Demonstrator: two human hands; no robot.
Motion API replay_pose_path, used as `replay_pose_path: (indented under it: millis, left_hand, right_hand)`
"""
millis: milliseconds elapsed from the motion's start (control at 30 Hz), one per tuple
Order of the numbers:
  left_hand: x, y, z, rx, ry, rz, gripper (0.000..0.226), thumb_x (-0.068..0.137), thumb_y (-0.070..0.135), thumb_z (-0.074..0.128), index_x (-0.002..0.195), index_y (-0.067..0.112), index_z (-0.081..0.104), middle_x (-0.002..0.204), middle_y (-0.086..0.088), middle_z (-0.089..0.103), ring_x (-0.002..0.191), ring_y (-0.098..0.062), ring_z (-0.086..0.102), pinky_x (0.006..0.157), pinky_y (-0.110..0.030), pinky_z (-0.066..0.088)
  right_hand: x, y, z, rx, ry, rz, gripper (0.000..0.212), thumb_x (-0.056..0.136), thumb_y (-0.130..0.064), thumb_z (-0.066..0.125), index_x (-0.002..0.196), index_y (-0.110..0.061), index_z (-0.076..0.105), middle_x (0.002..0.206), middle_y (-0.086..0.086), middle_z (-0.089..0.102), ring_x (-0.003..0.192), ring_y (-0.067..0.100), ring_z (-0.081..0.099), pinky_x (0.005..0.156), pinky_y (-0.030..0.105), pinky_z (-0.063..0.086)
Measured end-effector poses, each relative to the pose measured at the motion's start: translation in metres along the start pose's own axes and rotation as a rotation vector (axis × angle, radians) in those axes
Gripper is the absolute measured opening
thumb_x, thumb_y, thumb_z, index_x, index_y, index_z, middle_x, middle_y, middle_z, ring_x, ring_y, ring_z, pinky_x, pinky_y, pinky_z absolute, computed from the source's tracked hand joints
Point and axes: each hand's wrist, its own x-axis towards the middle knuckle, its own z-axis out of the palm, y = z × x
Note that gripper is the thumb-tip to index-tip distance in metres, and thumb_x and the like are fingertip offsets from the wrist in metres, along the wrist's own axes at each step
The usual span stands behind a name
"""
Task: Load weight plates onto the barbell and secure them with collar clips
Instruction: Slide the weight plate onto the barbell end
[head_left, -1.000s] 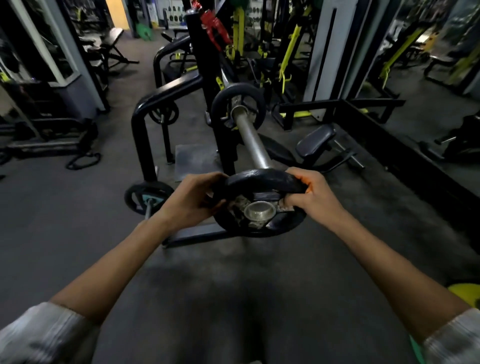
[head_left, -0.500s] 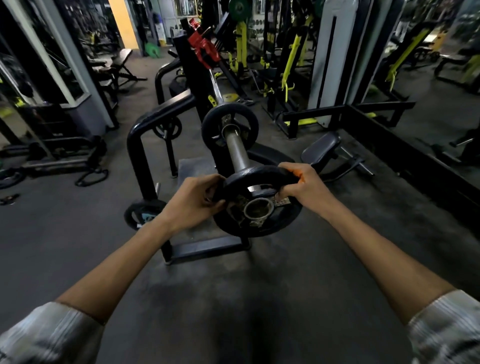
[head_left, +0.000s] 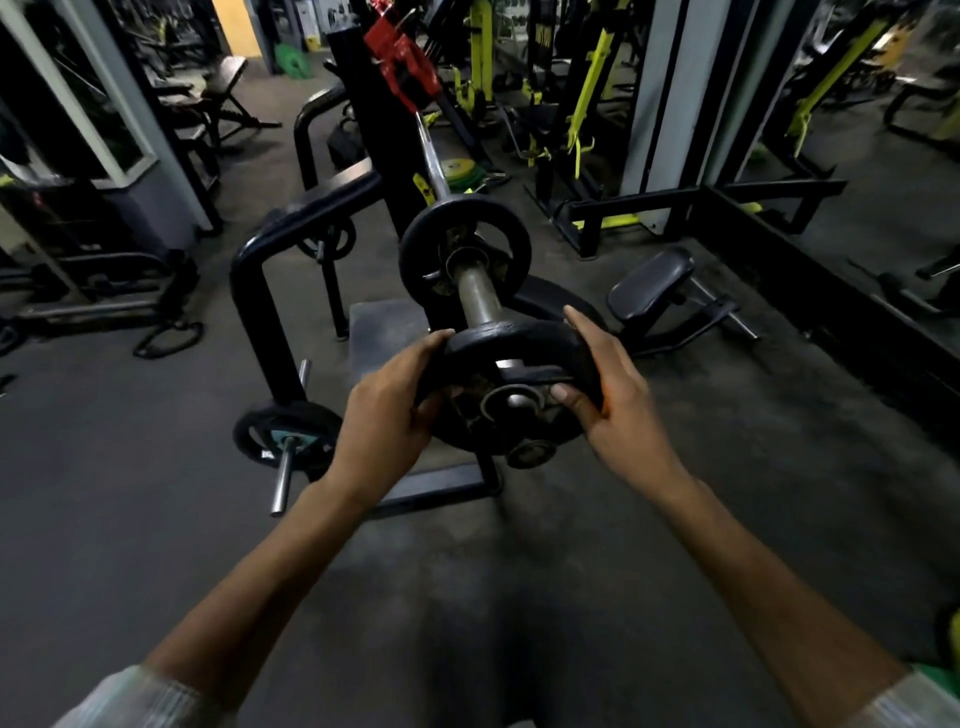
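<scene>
A small black weight plate (head_left: 498, 426) sits on the near end of the barbell sleeve (head_left: 475, 296), the steel sleeve tip showing through its hole. My left hand (head_left: 387, 421) grips the plate's left rim. My right hand (head_left: 610, 395) holds the right rim, its thumb on the plate's face and the fingers stretched along the far edge. Farther up the sleeve another black plate (head_left: 465, 254) rests against the bar's collar. The bar runs away toward a red holder (head_left: 400, 62) on the rack. No collar clip shows clearly.
A black tube-frame stand (head_left: 260, 291) is on the left with a plate on a short peg (head_left: 288, 441) at its foot. A padded seat (head_left: 652, 283) lies on the floor at right. Yellow machines and a low black rail (head_left: 810, 280) stand behind.
The plate has slid farther onto the sleeve, so the sleeve tip now pokes through its hole. My right fingers have opened out along the rim. The view has moved closer.
</scene>
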Motion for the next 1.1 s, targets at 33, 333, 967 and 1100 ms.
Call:
replay_pose_path:
  millis: [33, 333, 967, 1100]
  left_hand:
    - [0.003, -0.004, 0.002, 0.004, 0.011, -0.005, 0.053, 0.095, 0.020, 0.070, 0.145, 0.016, 0.053, 0.136, 0.001, 0.066, 0.122, -0.016, 0.065, 0.097, -0.042, 0.057]
    - [0.066, -0.046, 0.021, 0.059, 0.103, -0.076, 0.056, 0.091, 0.013, 0.073, 0.144, 0.019, 0.055, 0.136, 0.003, 0.067, 0.121, -0.013, 0.065, 0.100, -0.030, 0.054]
    - [0.161, -0.102, 0.051, 0.219, 0.250, -0.214, 0.054, 0.093, 0.019, 0.071, 0.145, 0.020, 0.056, 0.147, 0.001, 0.059, 0.135, -0.015, 0.056, 0.116, -0.029, 0.043]
    - [0.161, -0.100, 0.054, 0.236, 0.256, -0.216, 0.055, 0.094, 0.016, 0.070, 0.147, 0.020, 0.054, 0.147, 0.001, 0.059, 0.134, -0.015, 0.057, 0.114, -0.032, 0.045]
  right_hand:
    - [0.003, 0.005, 0.002, 0.011, 0.004, -0.005, 0.078, 0.097, -0.011, 0.070, 0.162, -0.029, 0.031, 0.159, -0.005, 0.043, 0.147, 0.006, 0.041, 0.119, 0.016, 0.033]
    - [0.086, 0.040, 0.024, -0.099, 0.002, 0.012, 0.077, 0.097, -0.019, 0.072, 0.163, -0.026, 0.033, 0.170, -0.001, 0.032, 0.158, 0.018, 0.030, 0.122, 0.047, 0.038]
    - [0.224, 0.105, 0.052, -0.161, -0.085, -0.147, 0.081, 0.094, -0.020, 0.071, 0.164, -0.022, 0.030, 0.164, 0.006, 0.038, 0.149, 0.029, 0.040, 0.111, 0.056, 0.047]
    - [0.225, 0.103, 0.051, -0.190, -0.091, -0.150, 0.082, 0.093, -0.020, 0.074, 0.164, -0.019, 0.031, 0.157, 0.008, 0.043, 0.142, 0.030, 0.045, 0.103, 0.056, 0.053]
